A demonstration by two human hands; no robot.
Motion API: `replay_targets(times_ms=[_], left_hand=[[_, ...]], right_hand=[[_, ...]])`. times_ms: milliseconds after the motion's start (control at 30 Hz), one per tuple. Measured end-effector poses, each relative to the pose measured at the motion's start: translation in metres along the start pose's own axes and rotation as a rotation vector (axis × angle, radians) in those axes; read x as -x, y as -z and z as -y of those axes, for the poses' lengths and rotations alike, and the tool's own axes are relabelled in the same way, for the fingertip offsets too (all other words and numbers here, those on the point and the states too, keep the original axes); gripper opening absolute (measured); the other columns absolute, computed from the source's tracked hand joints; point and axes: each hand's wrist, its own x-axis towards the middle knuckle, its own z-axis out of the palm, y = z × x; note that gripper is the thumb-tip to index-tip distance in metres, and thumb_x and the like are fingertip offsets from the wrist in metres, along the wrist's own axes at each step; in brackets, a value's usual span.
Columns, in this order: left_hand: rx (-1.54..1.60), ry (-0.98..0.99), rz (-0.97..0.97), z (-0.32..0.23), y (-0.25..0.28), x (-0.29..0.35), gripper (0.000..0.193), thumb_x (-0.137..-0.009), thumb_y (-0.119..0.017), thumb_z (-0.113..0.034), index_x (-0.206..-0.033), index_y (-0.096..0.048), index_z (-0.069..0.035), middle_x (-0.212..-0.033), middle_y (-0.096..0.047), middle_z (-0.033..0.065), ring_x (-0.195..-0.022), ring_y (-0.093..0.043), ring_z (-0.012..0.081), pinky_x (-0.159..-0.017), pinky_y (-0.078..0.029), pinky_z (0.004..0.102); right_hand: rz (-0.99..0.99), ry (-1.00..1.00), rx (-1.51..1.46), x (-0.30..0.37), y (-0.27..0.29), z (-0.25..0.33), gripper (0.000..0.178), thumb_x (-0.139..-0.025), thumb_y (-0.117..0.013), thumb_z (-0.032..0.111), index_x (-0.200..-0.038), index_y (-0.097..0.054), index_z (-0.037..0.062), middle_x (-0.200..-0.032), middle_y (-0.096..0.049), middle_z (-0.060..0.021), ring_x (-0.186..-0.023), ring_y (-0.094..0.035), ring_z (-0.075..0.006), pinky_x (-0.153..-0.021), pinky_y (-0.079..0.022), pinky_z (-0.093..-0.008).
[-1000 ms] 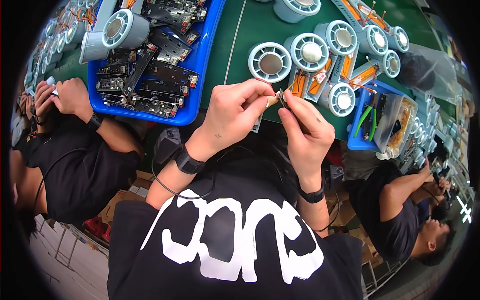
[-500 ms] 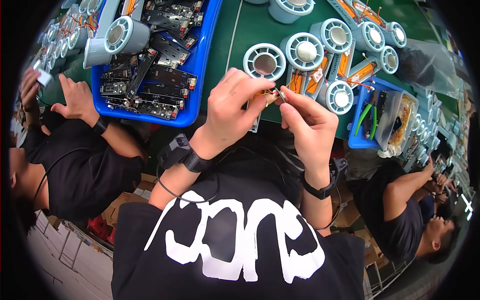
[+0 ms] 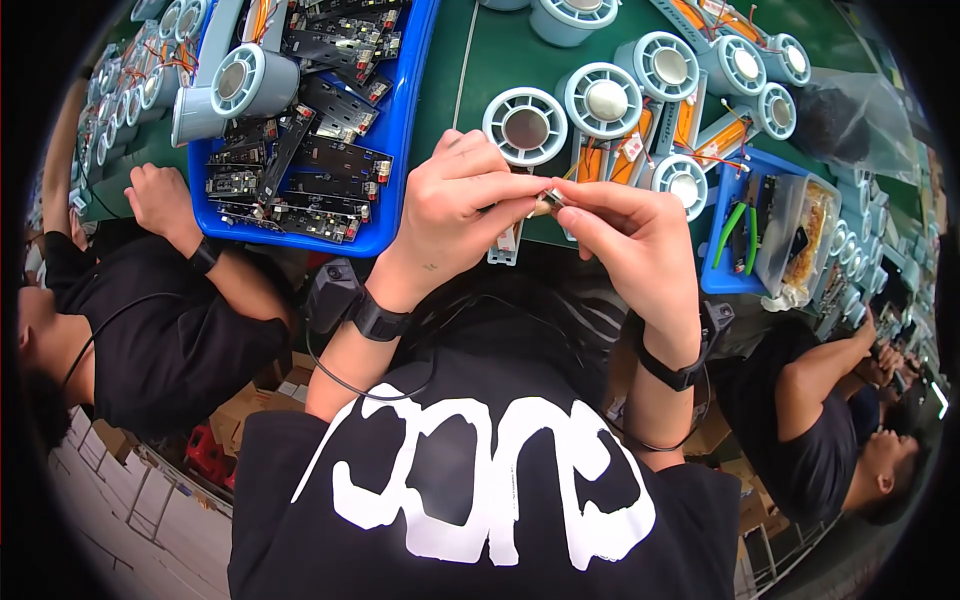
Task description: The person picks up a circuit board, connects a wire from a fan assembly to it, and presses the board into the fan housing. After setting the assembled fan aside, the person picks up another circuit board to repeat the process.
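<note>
Part (image 3: 549,201), one, small, largely hidden, its kind beyond what I can tell from here: gripped at the fingertips of left hand (image 3: 455,205) and right hand (image 3: 640,235), thumb and forefinger of each closed, just in front of a round pale-blue housing (image 3: 525,127) on the green table (image 3: 445,120). To the left I list one blue tray (image 3: 398,190) of black circuit boards (image 3: 340,158), another housing (image 3: 255,85) overlapping it; to the right, one smaller blue bin (image 3: 725,280) with a green-handled tool (image 3: 752,240), and a clear box (image 3: 785,235) overlapping the bin's right side.
</note>
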Motion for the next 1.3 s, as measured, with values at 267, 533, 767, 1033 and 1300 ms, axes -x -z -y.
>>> replay_targets(times_ms=[267, 533, 767, 1033, 1300], left_hand=[[0.015, -0.066, -0.023, 0.009, -0.004, 0.002, 0.019, -0.072, -0.085, -0.012, -0.089, -0.079, -0.012, -0.068, -0.057, -0.0016, -0.068, -0.055, 0.0177, -0.068, -0.038, 0.0315], [-0.039, 0.060, -0.227, -0.006, -0.016, 0.018, 0.030, -0.071, -0.084, -0.004, -0.099, -0.077, -0.008, -0.081, -0.062, 0.0059, -0.076, -0.060, 0.0231, -0.069, -0.048, 0.0341], [-0.248, 0.008, -0.328, -0.008, -0.027, 0.035, 0.039, -0.073, -0.080, 0.004, -0.111, -0.073, -0.002, -0.093, -0.065, 0.0139, -0.082, -0.064, 0.0295, -0.074, -0.054, 0.0371], [-0.187, 0.005, -0.268, -0.002, -0.021, 0.036, 0.035, -0.076, -0.075, 0.007, -0.110, -0.072, -0.002, -0.098, -0.068, 0.0110, -0.082, -0.064, 0.0298, -0.069, -0.053, 0.0363], [-0.388, -0.018, -0.251, -0.005, -0.020, 0.023, 0.024, -0.076, -0.076, 0.002, -0.098, -0.071, -0.004, -0.085, -0.063, 0.0058, -0.074, -0.059, 0.0264, -0.063, -0.048, 0.0368]], right_hand=[[-0.013, 0.170, 0.105, -0.003, 0.001, -0.010, 0.027, -0.091, -0.071, 0.000, -0.118, -0.075, 0.0001, -0.090, -0.074, -0.0038, -0.070, -0.060, -0.0027, -0.060, -0.046, -0.0176], [-0.151, 0.102, 0.004, 0.010, -0.027, 0.000, 0.030, -0.095, -0.065, 0.000, -0.124, -0.069, 0.0005, -0.097, -0.070, -0.0063, -0.067, -0.060, -0.0035, -0.053, -0.041, -0.0167], [-0.138, 0.019, -0.204, 0.017, -0.036, -0.006, 0.029, -0.099, -0.059, 0.003, -0.128, -0.060, 0.0016, -0.094, -0.061, -0.0030, -0.062, -0.056, -0.0037, -0.044, -0.032, -0.0171], [-0.237, 0.118, -0.185, 0.024, -0.052, -0.015, 0.029, -0.099, -0.058, 0.003, -0.128, -0.059, 0.0016, -0.100, -0.059, -0.0042, -0.062, -0.057, -0.0044, -0.046, -0.037, -0.0195], [-0.367, 0.381, 0.268, 0.023, -0.058, -0.019, 0.028, -0.096, -0.060, 0.001, -0.123, -0.064, 0.0026, -0.104, -0.063, -0.0099, -0.066, -0.064, -0.0110, -0.058, -0.050, -0.0253]])
